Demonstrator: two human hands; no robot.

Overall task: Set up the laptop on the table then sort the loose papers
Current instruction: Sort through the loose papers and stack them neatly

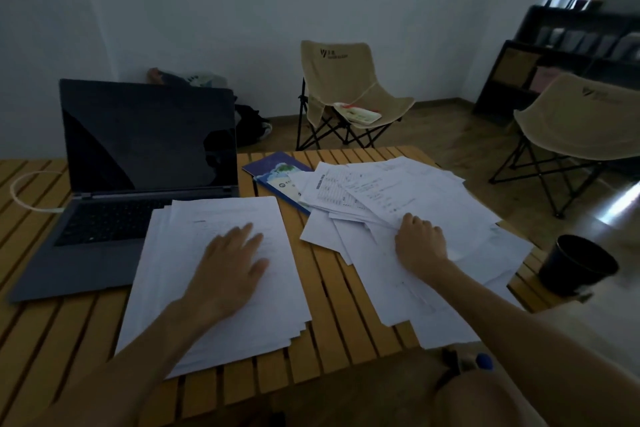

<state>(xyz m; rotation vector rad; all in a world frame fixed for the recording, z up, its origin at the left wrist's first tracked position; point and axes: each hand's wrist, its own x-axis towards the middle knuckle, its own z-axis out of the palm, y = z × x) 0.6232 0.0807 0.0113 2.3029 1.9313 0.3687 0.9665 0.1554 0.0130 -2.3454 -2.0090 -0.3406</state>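
An open dark grey laptop (138,163) with a black screen stands on the left of the slatted wooden table (339,295). A squared stack of white papers (194,308) lies beside it, overlapping its right corner. My left hand (232,267) rests flat on that stack, fingers spread. A messy heap of loose papers (433,198) covers the table's right side. My right hand (420,239) sits on the heap, its fingers curled and pinching the edge of a loose sheet.
A blue booklet (277,166) lies partly under the heap. A white cable (20,194) loops at the table's left. Off the right edge stands a black bin (578,263). Two beige folding chairs (346,94) (581,121) and a dark shelf (568,45) stand behind.
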